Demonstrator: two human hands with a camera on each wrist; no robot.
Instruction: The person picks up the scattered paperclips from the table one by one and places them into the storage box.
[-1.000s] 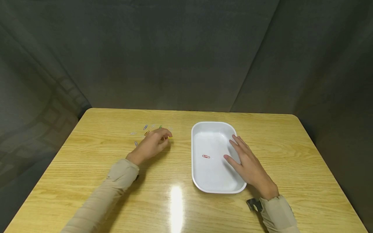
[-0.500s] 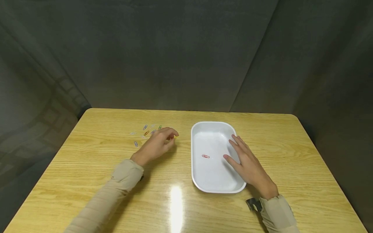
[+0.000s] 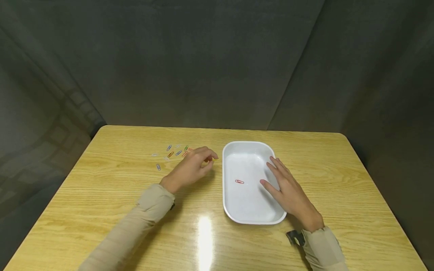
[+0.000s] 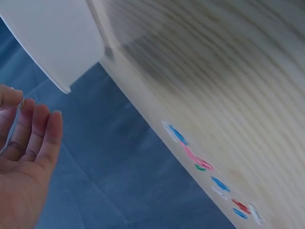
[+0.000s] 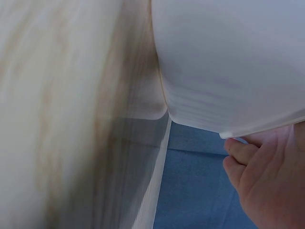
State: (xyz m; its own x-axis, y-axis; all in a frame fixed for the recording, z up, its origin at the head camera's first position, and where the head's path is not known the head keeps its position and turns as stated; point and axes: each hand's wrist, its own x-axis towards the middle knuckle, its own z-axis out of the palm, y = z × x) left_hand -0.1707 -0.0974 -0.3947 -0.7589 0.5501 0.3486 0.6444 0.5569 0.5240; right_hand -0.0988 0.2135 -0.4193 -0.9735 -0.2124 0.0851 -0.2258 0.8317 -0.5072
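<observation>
Between the thumb and fingertips of my left hand (image 3: 191, 166) is a small yellow paper clip (image 3: 215, 159), held just left of the white tray (image 3: 247, 205). The left wrist view shows the pinch too, with the clip (image 4: 20, 103) mostly covered by the fingertips. A red paper clip (image 3: 239, 181) lies on the tray's floor. My right hand (image 3: 291, 195) is at the tray's right rim, its fingers spread and reaching over the inside. From the right wrist, the hand (image 5: 274, 176) shows along the edge of the tray wall (image 5: 228, 62).
Several loose paper clips lie on the wooden table (image 3: 101, 195) left of the tray, among them a green clip (image 3: 186, 148), an orange-brown clip (image 3: 170, 154) and a purple clip (image 3: 158, 167). A dark curtain (image 3: 190, 67) hangs behind the table's back edge.
My left hand has moved right with the yellow paper clip, closer to the tray, uncovering more of the loose clips. The right hand and the tray have stayed put.
</observation>
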